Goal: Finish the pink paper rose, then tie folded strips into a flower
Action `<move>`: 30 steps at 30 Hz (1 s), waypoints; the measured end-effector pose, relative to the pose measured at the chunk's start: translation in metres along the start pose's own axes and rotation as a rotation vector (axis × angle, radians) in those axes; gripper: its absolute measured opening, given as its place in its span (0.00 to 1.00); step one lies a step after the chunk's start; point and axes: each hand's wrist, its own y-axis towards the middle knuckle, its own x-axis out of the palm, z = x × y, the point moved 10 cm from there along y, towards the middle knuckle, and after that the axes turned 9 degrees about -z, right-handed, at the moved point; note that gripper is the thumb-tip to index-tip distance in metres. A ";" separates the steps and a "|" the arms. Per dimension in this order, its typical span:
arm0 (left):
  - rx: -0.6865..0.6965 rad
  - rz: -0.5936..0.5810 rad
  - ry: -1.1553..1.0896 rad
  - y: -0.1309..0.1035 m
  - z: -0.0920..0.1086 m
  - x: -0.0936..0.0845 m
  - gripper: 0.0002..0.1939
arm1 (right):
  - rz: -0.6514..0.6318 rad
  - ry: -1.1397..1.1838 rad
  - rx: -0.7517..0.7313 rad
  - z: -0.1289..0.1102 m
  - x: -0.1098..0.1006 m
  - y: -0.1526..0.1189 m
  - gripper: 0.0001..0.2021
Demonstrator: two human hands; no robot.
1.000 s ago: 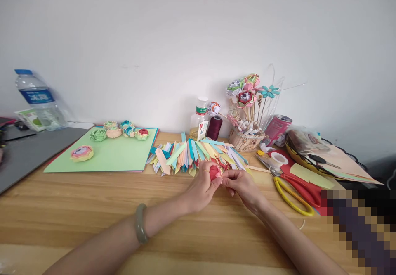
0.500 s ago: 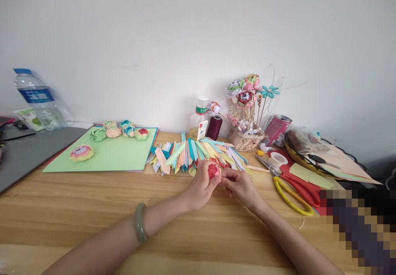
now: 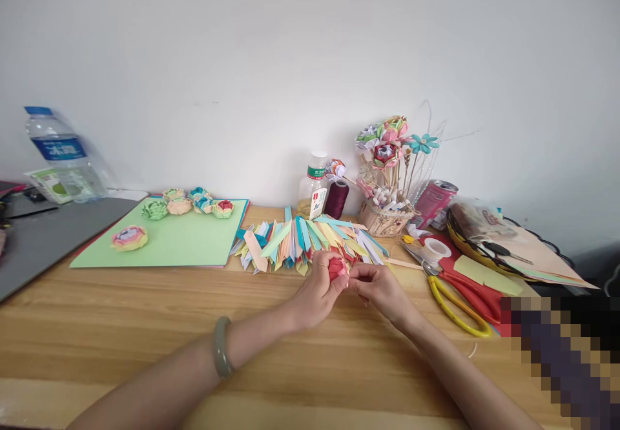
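Note:
A small red paper flower [image 3: 338, 268] is gripped in my left hand [image 3: 316, 292], its fingers curled round it, low in front of the paper strips. My right hand [image 3: 380, 293] touches the flower's right side with thumb and fingers pinched together; what lies between those fingertips is too small to tell. Just behind both hands spreads a heap of folded paper strips [image 3: 276, 243] in many colours. Several finished paper flowers, among them a pink and yellow one [image 3: 129, 238], rest on green paper [image 3: 188, 246] at the left.
Behind the strips stand a glue bottle [image 3: 314, 184], a dark thread spool [image 3: 336, 199] and a basket [image 3: 385, 218] of paper flowers. Yellow-handled scissors [image 3: 458, 310], a white tape roll [image 3: 434, 250] and a pink can [image 3: 436, 203] are at the right. A water bottle [image 3: 61, 152] stands far left.
Both hands have shifted very slightly to the right with the red flower, and the right hand's fingers are drawn in a little more. The view has moved slightly.

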 end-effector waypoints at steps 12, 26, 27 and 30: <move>-0.007 0.041 -0.041 0.000 -0.002 -0.003 0.13 | -0.083 0.033 -0.009 -0.006 0.004 0.000 0.16; -0.069 -0.004 -0.080 0.000 -0.003 -0.002 0.15 | -0.039 0.071 0.026 -0.003 0.001 -0.002 0.15; -0.081 0.008 -0.094 0.000 -0.005 -0.004 0.15 | -0.064 0.081 0.019 -0.007 0.002 -0.002 0.15; -0.105 0.014 -0.131 -0.001 -0.007 -0.006 0.15 | -0.094 0.103 0.010 -0.012 0.003 -0.003 0.16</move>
